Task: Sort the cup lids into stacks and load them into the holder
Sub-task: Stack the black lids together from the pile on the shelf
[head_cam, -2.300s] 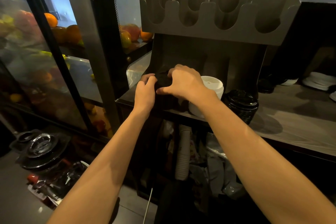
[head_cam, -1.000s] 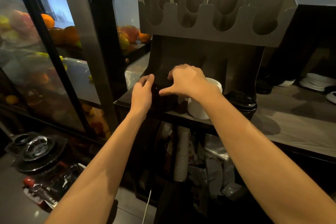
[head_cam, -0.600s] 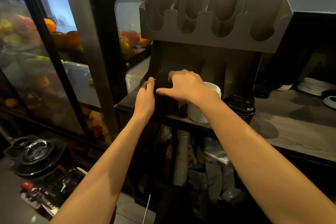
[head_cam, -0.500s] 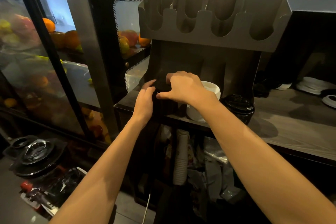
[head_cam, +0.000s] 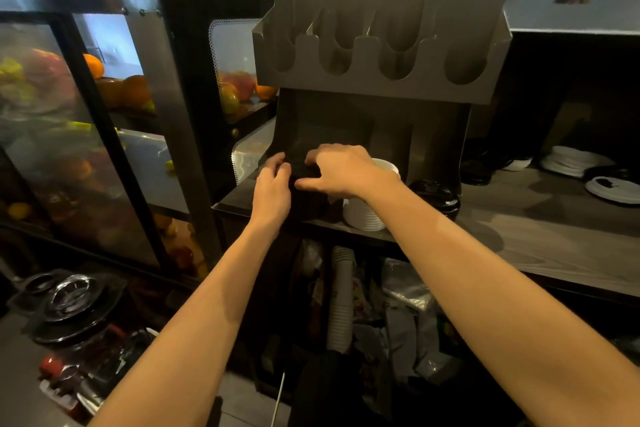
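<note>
Counter: white lids beside black lids

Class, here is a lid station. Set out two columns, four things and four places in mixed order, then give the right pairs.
Things:
1. holder
2. left black stack
3. white stack
4. paper cups

Places:
A. under the counter
B. gripped by the left hand and right hand
C. highest, above the stacks
D. partly behind the right wrist

Pairs: 1-C; 2-B; 3-D; 4-A
</note>
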`<state>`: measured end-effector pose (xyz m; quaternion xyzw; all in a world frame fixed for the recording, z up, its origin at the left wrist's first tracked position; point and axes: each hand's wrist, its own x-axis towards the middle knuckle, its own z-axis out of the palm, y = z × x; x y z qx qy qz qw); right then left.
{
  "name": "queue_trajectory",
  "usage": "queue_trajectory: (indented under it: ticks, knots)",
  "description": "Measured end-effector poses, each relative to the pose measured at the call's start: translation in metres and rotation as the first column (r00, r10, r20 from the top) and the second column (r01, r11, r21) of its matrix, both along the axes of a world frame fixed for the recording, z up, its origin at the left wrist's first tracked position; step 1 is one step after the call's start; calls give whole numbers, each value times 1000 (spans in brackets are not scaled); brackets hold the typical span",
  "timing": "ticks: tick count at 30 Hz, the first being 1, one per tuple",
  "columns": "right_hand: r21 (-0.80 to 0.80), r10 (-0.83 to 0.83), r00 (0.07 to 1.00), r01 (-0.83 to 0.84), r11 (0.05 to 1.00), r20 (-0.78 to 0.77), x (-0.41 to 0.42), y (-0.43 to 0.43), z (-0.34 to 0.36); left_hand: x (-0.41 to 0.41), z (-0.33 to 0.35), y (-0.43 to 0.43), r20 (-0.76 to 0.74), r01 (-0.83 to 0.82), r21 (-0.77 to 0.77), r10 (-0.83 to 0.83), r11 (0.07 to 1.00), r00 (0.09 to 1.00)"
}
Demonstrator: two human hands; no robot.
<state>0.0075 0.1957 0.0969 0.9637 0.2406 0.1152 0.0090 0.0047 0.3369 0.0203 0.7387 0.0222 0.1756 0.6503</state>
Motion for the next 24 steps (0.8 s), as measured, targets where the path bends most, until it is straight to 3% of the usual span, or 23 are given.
queue_trajectory:
  ticks: [4,10,19,24]
  knots:
    - [228,-4,993,-24,973,122,-16,-17,-1,-21,19,-15,176,-129,98,110,987,978]
    - [574,-75,978,-50,817,193,-43,-70,-9,-40,36,-58,371,-14,123,-32,992,928]
    - [817,-330,920,18,576,212,-88,-204,-17,-71,51,-190,448,292,132,-320,947,835]
    - [855,-442,883,100,508,158,-107,-282,-35,-84,46,-271,405,462,166,-488,871,774]
